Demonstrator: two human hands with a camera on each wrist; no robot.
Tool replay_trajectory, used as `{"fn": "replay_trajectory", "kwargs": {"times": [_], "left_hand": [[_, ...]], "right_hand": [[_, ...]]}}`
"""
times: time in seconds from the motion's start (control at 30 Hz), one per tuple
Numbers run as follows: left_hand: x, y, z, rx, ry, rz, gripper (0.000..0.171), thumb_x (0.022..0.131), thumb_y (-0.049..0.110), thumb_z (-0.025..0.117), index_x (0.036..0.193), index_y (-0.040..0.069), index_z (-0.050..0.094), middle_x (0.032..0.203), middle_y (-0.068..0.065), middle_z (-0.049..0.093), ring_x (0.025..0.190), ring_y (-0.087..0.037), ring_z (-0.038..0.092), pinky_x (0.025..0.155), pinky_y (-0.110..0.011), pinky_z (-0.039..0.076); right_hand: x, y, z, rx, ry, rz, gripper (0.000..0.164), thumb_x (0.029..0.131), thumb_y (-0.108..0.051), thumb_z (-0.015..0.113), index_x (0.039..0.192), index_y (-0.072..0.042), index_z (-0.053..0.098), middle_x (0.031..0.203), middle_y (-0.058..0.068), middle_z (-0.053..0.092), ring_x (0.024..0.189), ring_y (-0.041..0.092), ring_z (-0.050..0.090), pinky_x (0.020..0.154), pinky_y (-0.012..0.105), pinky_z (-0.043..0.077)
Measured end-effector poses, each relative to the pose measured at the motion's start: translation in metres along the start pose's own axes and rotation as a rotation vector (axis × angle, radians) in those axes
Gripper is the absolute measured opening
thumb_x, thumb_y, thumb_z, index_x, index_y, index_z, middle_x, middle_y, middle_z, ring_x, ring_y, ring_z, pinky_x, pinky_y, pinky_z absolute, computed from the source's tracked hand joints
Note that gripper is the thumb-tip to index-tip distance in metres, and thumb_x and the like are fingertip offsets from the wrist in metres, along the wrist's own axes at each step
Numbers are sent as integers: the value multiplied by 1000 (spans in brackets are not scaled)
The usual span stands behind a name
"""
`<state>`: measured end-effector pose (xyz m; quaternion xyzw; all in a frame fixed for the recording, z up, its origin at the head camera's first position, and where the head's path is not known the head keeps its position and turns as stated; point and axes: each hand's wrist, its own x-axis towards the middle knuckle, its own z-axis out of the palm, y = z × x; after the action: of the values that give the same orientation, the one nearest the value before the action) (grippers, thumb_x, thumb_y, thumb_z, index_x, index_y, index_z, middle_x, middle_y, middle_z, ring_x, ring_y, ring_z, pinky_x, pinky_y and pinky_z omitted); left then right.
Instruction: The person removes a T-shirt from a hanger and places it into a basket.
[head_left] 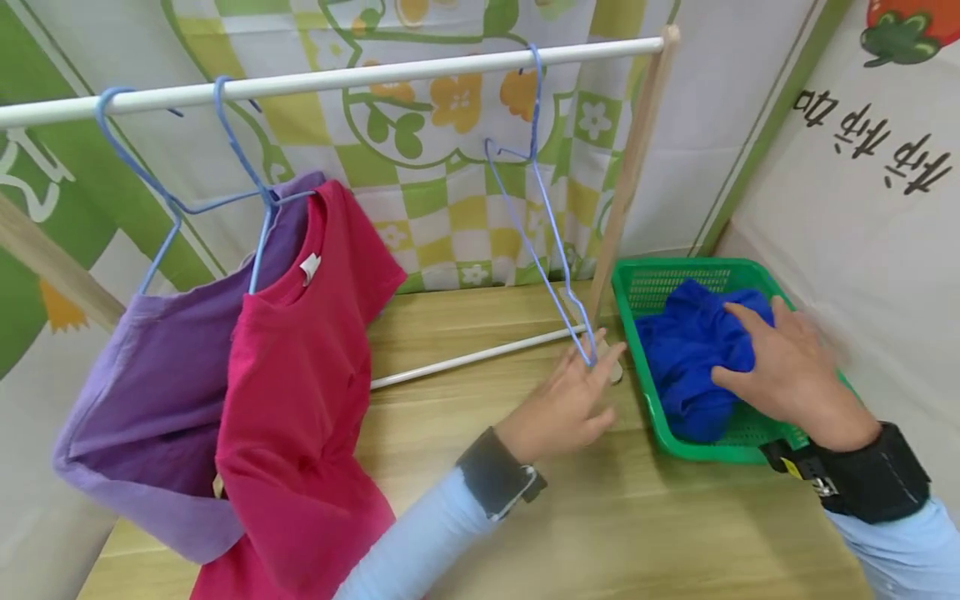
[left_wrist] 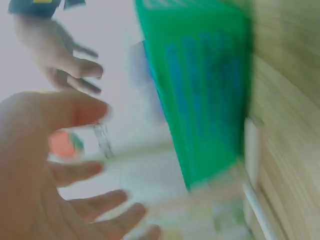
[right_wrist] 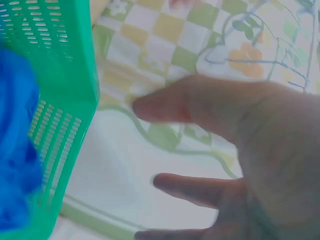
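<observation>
An empty blue wire hanger (head_left: 536,208) hangs from the white rail (head_left: 337,79) and swings out toward me. My left hand (head_left: 600,375) reaches up with straight fingers that touch the hanger's lower corner. In the blurred left wrist view the left hand (left_wrist: 75,165) is spread beside the green basket (left_wrist: 200,90). My right hand (head_left: 750,350) lies with spread fingers on a crumpled blue garment (head_left: 686,350) inside the green basket (head_left: 675,275). The right wrist view shows the right hand (right_wrist: 210,150) with straight fingers next to the basket (right_wrist: 65,65) and the blue garment (right_wrist: 15,140).
A red shirt (head_left: 300,400) and a purple shirt (head_left: 157,375) hang on blue hangers at the rail's left. The rack's wooden post (head_left: 626,183) and lower white rod (head_left: 472,357) stand on the wooden table (head_left: 600,517). Printed cloth walls close in behind and at the right.
</observation>
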<state>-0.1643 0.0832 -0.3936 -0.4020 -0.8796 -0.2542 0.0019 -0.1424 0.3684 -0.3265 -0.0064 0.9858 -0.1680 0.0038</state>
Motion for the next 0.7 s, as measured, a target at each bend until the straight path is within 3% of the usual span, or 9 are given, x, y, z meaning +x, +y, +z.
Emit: {"fn": "replay_trajectory", "kwargs": {"times": [0.03,0.13,0.2,0.33,0.43,0.47,0.57,0.63,0.7], "left_hand": [[-14,-8,-5,27,14,-64,75,103,25,62,167,9,27,174,-18,25,160,-34,31,126,-50,35],[-51,-20,-30,90,113,-210,59,100,23,65,155,9,50,159,-11,51,145,-30,53,114,-51,50],[-71,-19,-53,118,220,-250,51,98,20,67,147,10,59,148,-8,61,134,-28,61,104,-50,56],[-101,-9,-95,208,532,-220,37,94,15,71,130,11,71,126,-7,72,112,-28,68,88,-47,55],[-117,-1,-122,249,752,-167,29,94,16,71,121,9,75,117,-10,73,105,-30,65,85,-46,50],[-121,0,-130,258,820,-161,28,94,17,70,120,8,75,116,-12,72,105,-32,63,86,-48,47],[-132,-2,-149,323,990,-219,29,95,20,66,118,6,75,120,-17,70,110,-39,58,90,-55,40],[-138,-5,-157,362,1074,-298,30,96,21,64,119,5,75,123,-19,68,114,-43,55,92,-59,36],[-142,-10,-162,390,1113,-396,32,96,21,65,121,4,74,126,-22,66,117,-46,54,94,-62,36]], "right_hand": [[6,-3,4,6,-55,11,91,96,-29,70,167,-5,19,166,46,-2,148,73,6,102,90,17],[31,-17,11,91,-42,-71,86,101,-32,65,167,-1,20,166,44,14,149,67,18,105,84,26],[50,-30,12,157,-30,-119,86,103,-37,64,166,1,19,163,43,23,146,64,27,107,79,31],[95,-47,8,327,-16,-132,97,104,-49,61,169,-4,4,167,40,19,149,61,29,112,74,34],[119,-49,6,493,56,-72,104,101,-55,60,170,-10,-3,171,35,15,154,57,27,117,70,33],[127,-49,7,543,103,-50,102,100,-56,61,170,-12,1,168,33,23,151,52,34,115,67,37],[154,-53,15,721,278,1,78,99,-50,64,161,-17,30,145,11,54,131,27,57,105,44,47],[173,-57,24,889,391,21,50,98,-41,66,140,-16,54,116,-6,68,106,11,67,89,28,51],[191,-60,33,1081,479,33,20,99,-29,66,112,-15,67,86,-16,69,79,2,67,73,18,51]]}}
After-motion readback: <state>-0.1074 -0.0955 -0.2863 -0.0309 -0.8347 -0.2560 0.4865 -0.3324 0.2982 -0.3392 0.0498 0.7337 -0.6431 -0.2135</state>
